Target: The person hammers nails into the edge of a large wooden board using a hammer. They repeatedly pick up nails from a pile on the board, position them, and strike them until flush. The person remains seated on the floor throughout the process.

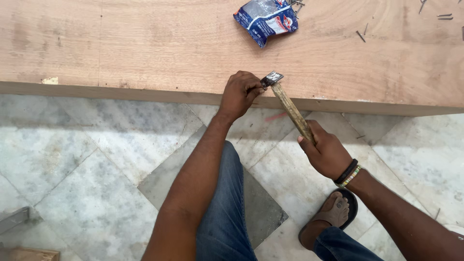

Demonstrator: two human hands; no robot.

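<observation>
We see the right hand (325, 151) closed tight around the lower part of a wooden-handled hammer with a dark metal head (289, 106); beaded and dark bands sit on that wrist. The handle slants up and left from the fist, and the head sits at the near edge of a large flat light-brown plywood board (145, 43), touching or just above it, we cannot tell which.

The left hand (240, 93) rests on that same board edge, just left of the hammer head, fingers curled and pinched together. Whatever it pinches is too small to make out, so we cannot tell if it holds anything.

The board lies low over a grey and white marble tile floor (87, 159), its front edge running across the view.

Further back on the board we see a crumpled blue and clear plastic packet (266, 18), well apart from the hands. Loose thin metal nails (360, 36) lie scattered near the top right of the board.

Below, we see blue denim trouser legs (226, 212) between the arms, and a foot in a dark sandal (333, 212) on the floor under the right wrist.
</observation>
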